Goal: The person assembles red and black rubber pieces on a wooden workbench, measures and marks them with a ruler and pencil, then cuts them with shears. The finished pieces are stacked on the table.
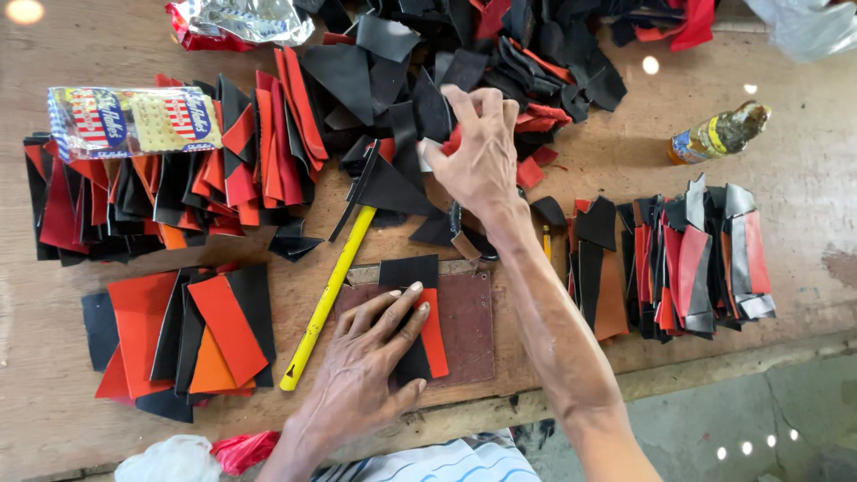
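My left hand [361, 366] lies flat, fingers spread, on a joined black and red leather piece [420, 312] that rests on a dark red board [469, 326] near the table's front edge. My right hand [478, 156] reaches out to the loose heap of black and red scraps [402, 98] and pinches a black piece [433, 112] from it. Beside the board lies a yellow-handled tool [326, 299], pointing diagonally.
Stacks of cut black, red and orange pieces sit at left [161, 192], front left [178, 330] and right [678, 259]. A cracker packet [134, 120] lies on the left stack. A small bottle [719, 134] lies at right. A foil wrapper [241, 20] is at the back.
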A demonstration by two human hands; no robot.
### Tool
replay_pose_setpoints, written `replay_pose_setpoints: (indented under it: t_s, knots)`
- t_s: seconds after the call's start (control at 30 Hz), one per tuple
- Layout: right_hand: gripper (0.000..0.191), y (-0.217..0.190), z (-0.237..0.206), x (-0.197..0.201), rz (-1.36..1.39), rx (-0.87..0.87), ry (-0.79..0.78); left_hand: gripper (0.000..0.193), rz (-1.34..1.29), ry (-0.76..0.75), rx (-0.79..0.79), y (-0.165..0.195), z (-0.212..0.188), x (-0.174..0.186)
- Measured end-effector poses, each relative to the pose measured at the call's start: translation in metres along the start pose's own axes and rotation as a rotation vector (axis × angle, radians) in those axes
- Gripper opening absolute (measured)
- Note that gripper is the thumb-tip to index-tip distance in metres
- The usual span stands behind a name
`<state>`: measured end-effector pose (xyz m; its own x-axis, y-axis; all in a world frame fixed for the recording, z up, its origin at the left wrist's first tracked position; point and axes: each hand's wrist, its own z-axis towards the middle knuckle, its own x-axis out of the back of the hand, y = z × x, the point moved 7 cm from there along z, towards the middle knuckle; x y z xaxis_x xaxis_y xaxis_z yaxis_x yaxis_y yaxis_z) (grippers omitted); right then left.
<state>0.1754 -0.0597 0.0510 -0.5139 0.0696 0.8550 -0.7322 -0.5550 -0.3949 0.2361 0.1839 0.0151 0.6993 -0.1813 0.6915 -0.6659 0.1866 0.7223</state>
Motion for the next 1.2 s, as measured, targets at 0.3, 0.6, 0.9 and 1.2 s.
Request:
replay_pose_setpoints:
  t_s: [0.3, 0.6, 0.9, 1.2]
  knots:
    - [0.029, -0.024, -0.014, 0.014, 0.147, 0.070, 0.216, 0.090, -0.006, 0.045, -0.009, 0.001, -0.001, 0.005]
    - [0.033, -0.053, -0.101, 0.018, 0.254, 0.182, -0.158, 0.087, -0.012, 0.041, 0.004, 0.000, 0.006, 0.003]
    - [0.044, 0.008, -0.059, 0.040, 0.074, -0.078, 0.050, 0.089, -0.001, 0.005, 0.015, 0.003, 0.007, 0.001]
    - [0.091, 0.078, -0.010, 0.022, -0.088, -0.346, 0.138, 0.090, 0.004, -0.014, 0.045, 0.004, 0.013, -0.004]
